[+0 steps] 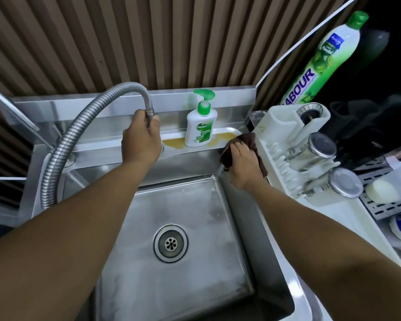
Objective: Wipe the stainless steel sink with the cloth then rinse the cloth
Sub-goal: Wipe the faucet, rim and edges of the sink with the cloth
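The stainless steel sink [227, 249] fills the lower middle, with a round drain [170, 243] in its floor. My right hand [243, 163] is shut on a dark brown cloth [249, 140], pressing it against the sink's far right corner and back ledge. My left hand [140, 139] grips the end of the flexible metal faucet hose [79, 133] above the back ledge. No water is visible. A yellowish stain [175, 142] lies on the ledge around the soap bottle.
A white Dettol pump bottle [200, 126] stands on the back ledge between my hands. To the right sits a white dish rack [280, 126] with steel cups [320, 149], and a tall green dish-soap bottle [320, 63] behind it. Ribbed wall panelling [148, 38] rises behind the sink.
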